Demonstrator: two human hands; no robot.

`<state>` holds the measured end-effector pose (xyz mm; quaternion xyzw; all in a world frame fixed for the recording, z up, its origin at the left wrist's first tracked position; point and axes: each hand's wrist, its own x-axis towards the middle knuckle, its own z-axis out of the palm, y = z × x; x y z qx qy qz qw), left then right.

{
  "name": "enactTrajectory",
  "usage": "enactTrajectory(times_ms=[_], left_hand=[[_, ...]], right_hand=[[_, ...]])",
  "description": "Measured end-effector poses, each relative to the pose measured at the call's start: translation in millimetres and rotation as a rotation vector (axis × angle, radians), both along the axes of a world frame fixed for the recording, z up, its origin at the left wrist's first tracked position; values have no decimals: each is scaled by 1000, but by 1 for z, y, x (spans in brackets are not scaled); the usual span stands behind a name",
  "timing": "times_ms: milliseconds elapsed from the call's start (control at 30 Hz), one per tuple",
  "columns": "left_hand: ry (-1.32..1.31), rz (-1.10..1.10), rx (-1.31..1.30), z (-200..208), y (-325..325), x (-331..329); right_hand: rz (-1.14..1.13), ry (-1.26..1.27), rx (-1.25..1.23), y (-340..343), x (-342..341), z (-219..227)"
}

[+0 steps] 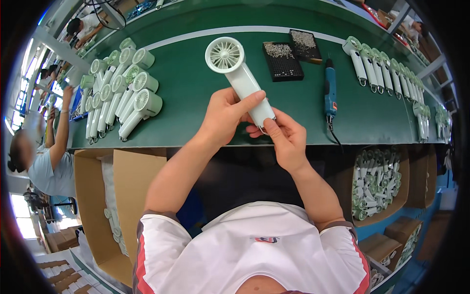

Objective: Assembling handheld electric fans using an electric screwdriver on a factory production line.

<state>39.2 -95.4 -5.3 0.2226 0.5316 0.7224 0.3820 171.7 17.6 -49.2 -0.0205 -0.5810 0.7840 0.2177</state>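
Note:
Both my hands hold one pale green handheld fan (243, 83) over the front part of the green bench. Its round, slatted head points away from me and its handle slants down toward my right hand. My left hand (226, 111) wraps the middle of the handle, thumb laid across the top. At the handle's lower end, my right hand (288, 136) pinches around the tip, where a small metal loop shows. Some of the fingers of both hands are hidden beneath the handle.
Several similar fans (120, 90) lie grouped at left, and another row of fans (379, 68) at right. Two black trays of small screws (283, 61) sit beyond my hands, beside a blue electric screwdriver (331, 90). Cardboard boxes (134, 188) stand below the bench. A co-worker (51, 161) is at far left.

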Motion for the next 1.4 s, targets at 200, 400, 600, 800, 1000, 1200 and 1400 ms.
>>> enactTrajectory(times_ms=[200,400,600,800,1000,1200,1400], left_hand=[[-97,62,10,-6,3,4],[49,-1,-14,-9,20,-9],[49,-9,-202,5,37,-45],[59,-28,-296,1,51,-109],[44,-19,-353,-19,61,-122],[5,-131,-343,-19,51,-106],[45,-181,-365,-17,54,-105]], right_hand=[[-14,-47,-118,3,-5,-5],[-101,-92,-30,12,-8,-1],[-156,-317,580,79,5,51],[-582,-200,1977,209,15,44],[-189,-91,2113,249,-4,25],[-71,27,2247,263,-10,36],[-441,186,1266,248,-5,20]])
